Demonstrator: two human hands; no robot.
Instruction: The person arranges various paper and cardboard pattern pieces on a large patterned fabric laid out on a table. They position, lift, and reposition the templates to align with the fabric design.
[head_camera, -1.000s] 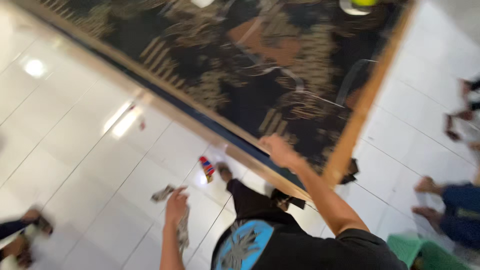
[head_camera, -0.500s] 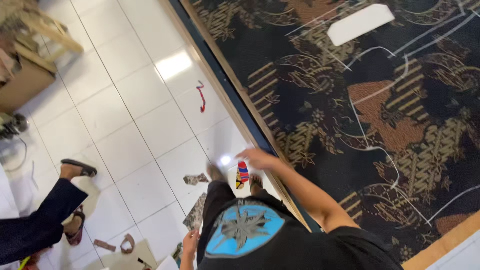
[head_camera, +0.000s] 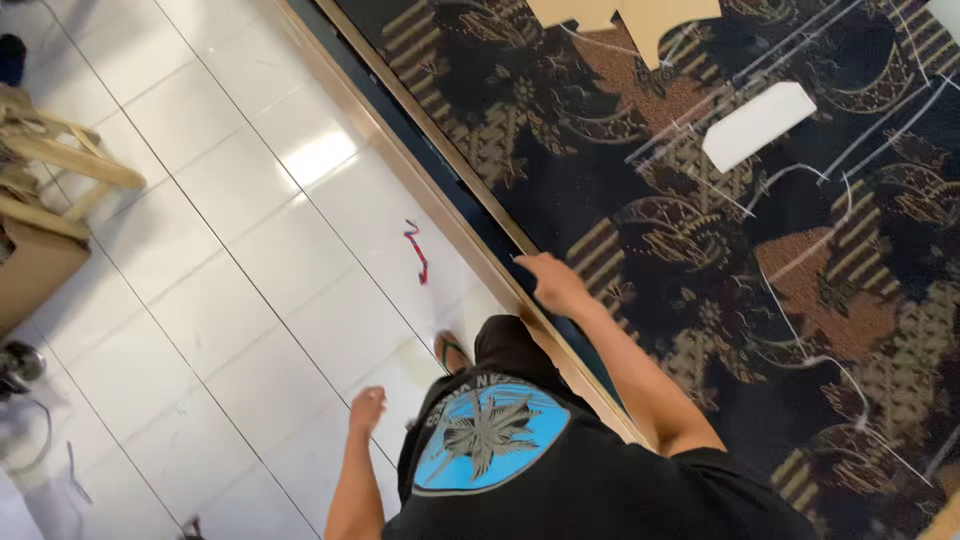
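While the right hand (head_camera: 556, 285) lies flat, fingers apart, on the patterned cloth (head_camera: 700, 230) at centre frame, the left hand (head_camera: 367, 409) hangs loosely curled, empty. Risk: pressing near the counter (head_camera: 440, 195) edge could drag the cloth askew (chalk lines shift).

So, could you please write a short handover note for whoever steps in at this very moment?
Right hand: open, fingers spread, resting on the edge of the dark patterned fabric with brown and gold motifs, right beside the long wooden frame rail it is stretched along.
Left hand: loosely closed, empty, hanging above the glossy white tiled floor.
On the fabric: white chalk-like outlines, a white rectangular piece and a tan cardboard pattern piece.
On the floor: a small red strip near the rail.
Done: outlines are drawn on the cloth.
Left: cannot tell from this view.
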